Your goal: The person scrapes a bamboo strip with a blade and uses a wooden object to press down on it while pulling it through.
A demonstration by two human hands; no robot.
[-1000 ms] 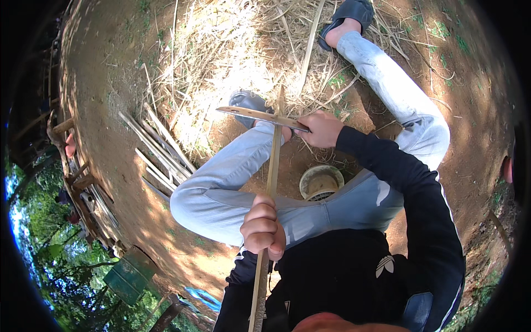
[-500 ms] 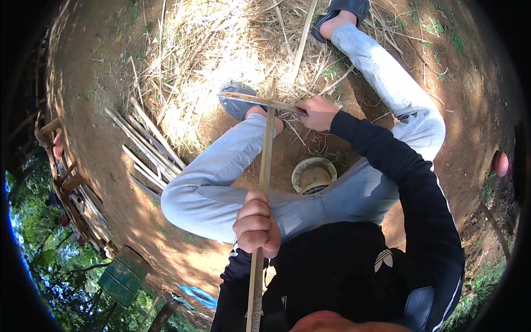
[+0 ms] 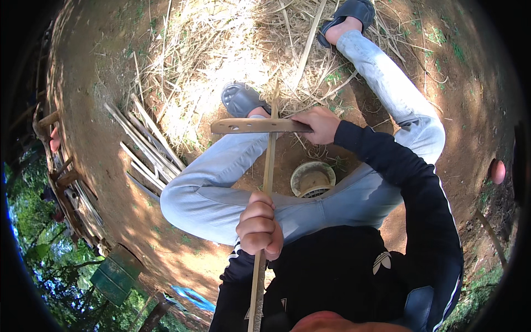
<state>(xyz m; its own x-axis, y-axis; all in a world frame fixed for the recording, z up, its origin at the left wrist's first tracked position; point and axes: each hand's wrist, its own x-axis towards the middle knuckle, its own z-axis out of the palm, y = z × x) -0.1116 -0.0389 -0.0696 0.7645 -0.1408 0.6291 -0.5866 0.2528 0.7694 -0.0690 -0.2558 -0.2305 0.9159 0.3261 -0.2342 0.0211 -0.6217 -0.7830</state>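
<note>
My left hand [image 3: 259,226] is closed in a fist around a long, pale bamboo strip [image 3: 269,166]. The strip runs from beside my torso out past my knees toward the shavings. My right hand [image 3: 319,125] grips one end of a large knife [image 3: 249,126], a long flat brown blade with a few holes near its left end. The blade lies crosswise over the strip, close to its far part, with its broad face turned up. My fingers hide the knife's handle.
Pale shavings [image 3: 210,50] cover the ground ahead. Several cut strips [image 3: 146,141] lie left of my bent left leg [image 3: 210,188]. Between my legs stands a round container [image 3: 312,178]. A wooden frame [image 3: 61,171] and a green panel [image 3: 116,275] are at far left.
My right hand has drawn the knife a little nearer along the strip, and the blade has rolled from edge-on to showing its broad face. My left hand keeps its grip.
</note>
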